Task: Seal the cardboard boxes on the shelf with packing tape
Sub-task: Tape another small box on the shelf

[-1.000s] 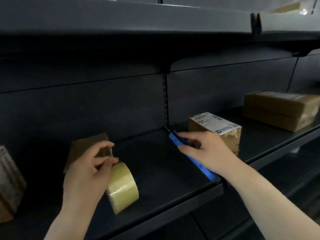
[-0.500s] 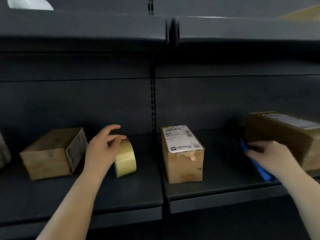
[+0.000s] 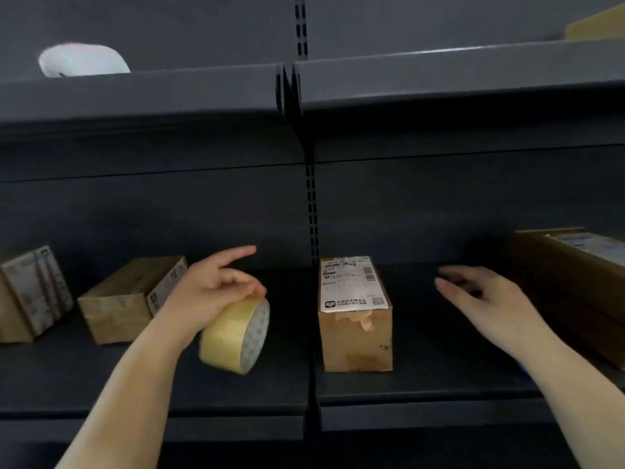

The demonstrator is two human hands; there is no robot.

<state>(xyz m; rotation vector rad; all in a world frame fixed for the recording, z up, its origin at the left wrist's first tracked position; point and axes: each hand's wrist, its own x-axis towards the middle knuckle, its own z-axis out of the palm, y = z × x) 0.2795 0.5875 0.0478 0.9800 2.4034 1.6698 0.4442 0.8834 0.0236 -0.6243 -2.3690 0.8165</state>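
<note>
Head view is showing the labelled box [image 3: 355, 313] lying lengthwise between the hands, left hand [image 3: 216, 289] gripping the tape roll [image 3: 233, 335], right hand [image 3: 480, 299] hovering open, about equally near.

Dim, soft-focus wide-angle view; deep shadow under shelves, edges bowed.

I read "B016" on the white shipping label [image 3: 351, 284] atop the upright cardboard box [image 3: 356, 336], between the left hand's fingers [image 3: 236, 277] and the right's [image 3: 453, 286]. Remaining print, barcodes: illegible.
</note>
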